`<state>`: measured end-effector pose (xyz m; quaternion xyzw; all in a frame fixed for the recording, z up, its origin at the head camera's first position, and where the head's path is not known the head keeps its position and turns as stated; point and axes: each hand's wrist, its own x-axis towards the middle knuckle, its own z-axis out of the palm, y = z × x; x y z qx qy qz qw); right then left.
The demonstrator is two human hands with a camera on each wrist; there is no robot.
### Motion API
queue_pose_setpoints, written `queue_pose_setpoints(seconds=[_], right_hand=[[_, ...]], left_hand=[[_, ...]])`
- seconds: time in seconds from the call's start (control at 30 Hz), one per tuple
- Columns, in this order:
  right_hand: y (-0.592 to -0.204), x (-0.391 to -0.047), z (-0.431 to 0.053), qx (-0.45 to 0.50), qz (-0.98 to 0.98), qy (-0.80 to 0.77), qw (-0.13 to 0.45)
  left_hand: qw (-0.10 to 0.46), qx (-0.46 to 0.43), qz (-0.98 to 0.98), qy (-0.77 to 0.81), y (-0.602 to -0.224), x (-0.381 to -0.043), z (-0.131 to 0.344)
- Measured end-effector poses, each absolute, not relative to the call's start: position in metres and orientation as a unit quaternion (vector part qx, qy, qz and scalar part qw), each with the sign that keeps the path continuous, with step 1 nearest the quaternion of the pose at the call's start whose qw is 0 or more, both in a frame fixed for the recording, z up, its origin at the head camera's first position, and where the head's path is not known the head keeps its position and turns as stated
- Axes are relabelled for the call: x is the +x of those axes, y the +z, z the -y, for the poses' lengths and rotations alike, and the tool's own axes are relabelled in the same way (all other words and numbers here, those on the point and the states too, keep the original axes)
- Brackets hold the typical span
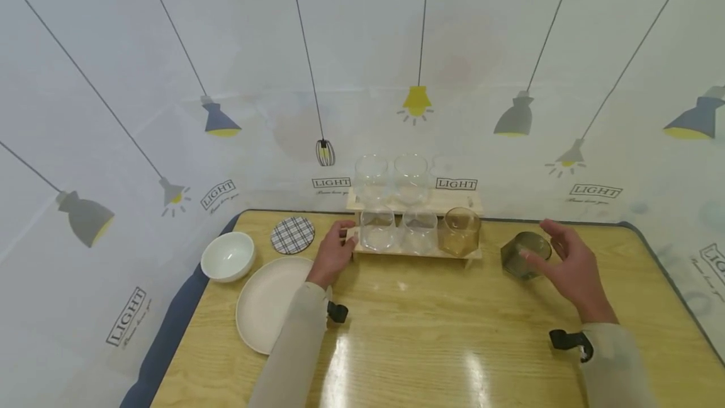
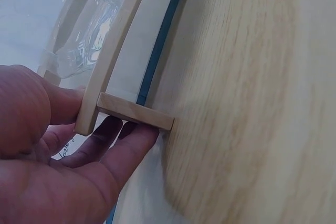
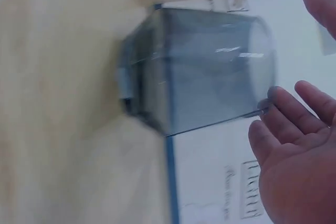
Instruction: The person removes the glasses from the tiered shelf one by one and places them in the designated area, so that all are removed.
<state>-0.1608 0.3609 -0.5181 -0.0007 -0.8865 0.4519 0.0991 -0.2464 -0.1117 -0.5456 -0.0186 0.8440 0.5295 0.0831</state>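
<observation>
At the left end of a small two-tier wooden rack (image 1: 419,255), my left hand (image 1: 335,250) pinches the lower shelf, thumb on the board and fingers by its short leg (image 2: 135,111). Clear glasses stand on both tiers: two on top, two below, beside an amber glass (image 1: 460,235). To the right of the rack, a smoky grey faceted glass (image 1: 523,257) stands upright on the table. My right hand (image 1: 572,269) is spread beside that glass, thumb overlapping it in the head view. In the right wrist view the fingertips (image 3: 265,129) come right at the rim.
A white bowl (image 1: 228,257), a plaid round coaster (image 1: 292,235) and a pale plate (image 1: 266,307) sit at the table's left, the plate partly behind my left forearm. A wall printed with lamps (image 1: 374,36) rises close behind the wooden table (image 1: 419,332).
</observation>
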Motion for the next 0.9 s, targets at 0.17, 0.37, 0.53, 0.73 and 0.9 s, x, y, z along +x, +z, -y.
queue_pose_setpoints(seconds=[0.17, 0.37, 0.53, 0.73, 0.9], right_hand=[[-0.495, -0.169, -0.35, 0.015, 0.881, 0.452, 0.138], [-0.477, -0.182, -0.331, 0.049, 0.864, 0.473, 0.164], [-0.463, -0.195, -0.306, 0.059, 0.858, 0.484, 0.162], [-0.446, -0.215, -0.275, 0.087, 0.839, 0.511, 0.166], [-0.434, -0.232, -0.251, 0.107, 0.83, 0.522, 0.162]], left_hand=[[0.08, -0.019, -0.841, 0.534, -0.545, -0.246, 0.111], [0.083, -0.015, -0.841, 0.534, -0.546, -0.245, 0.11], [0.088, -0.013, -0.843, 0.531, -0.545, -0.244, 0.112], [0.085, -0.014, -0.841, 0.533, -0.545, -0.245, 0.112], [0.092, -0.01, -0.84, 0.534, -0.544, -0.246, 0.113]])
